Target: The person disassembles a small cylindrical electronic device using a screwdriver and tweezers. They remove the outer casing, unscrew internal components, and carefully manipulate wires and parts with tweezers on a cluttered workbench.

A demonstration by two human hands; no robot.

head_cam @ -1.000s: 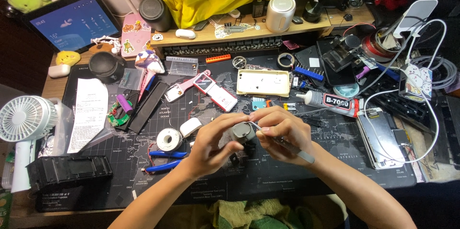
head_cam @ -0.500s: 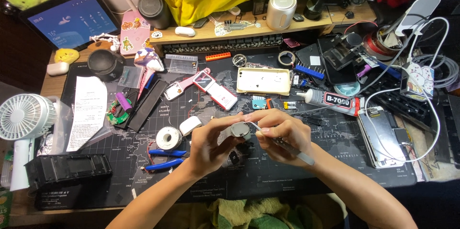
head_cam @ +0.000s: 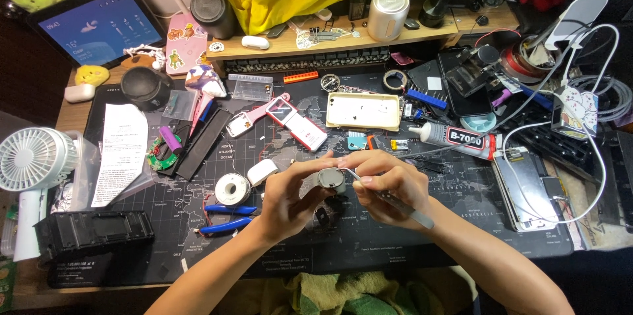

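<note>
I see a desk (head_cam: 72,114) covered by a dark map mat (head_cam: 369,249). On the mat lie a solder spool (head_cam: 232,189), blue-handled cutters (head_cam: 227,217), a phone case (head_cam: 362,111), a glue tube (head_cam: 461,137), a paper slip (head_cam: 122,151) and a black box (head_cam: 92,234). 1 white fan (head_cam: 30,170) stands at the desk's edge.

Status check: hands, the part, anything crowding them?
Left hand grips small round grey part. Right hand holds tweezers, tips at the part. Blue-handled cutters and solder spool lie just left, not touching.
</note>
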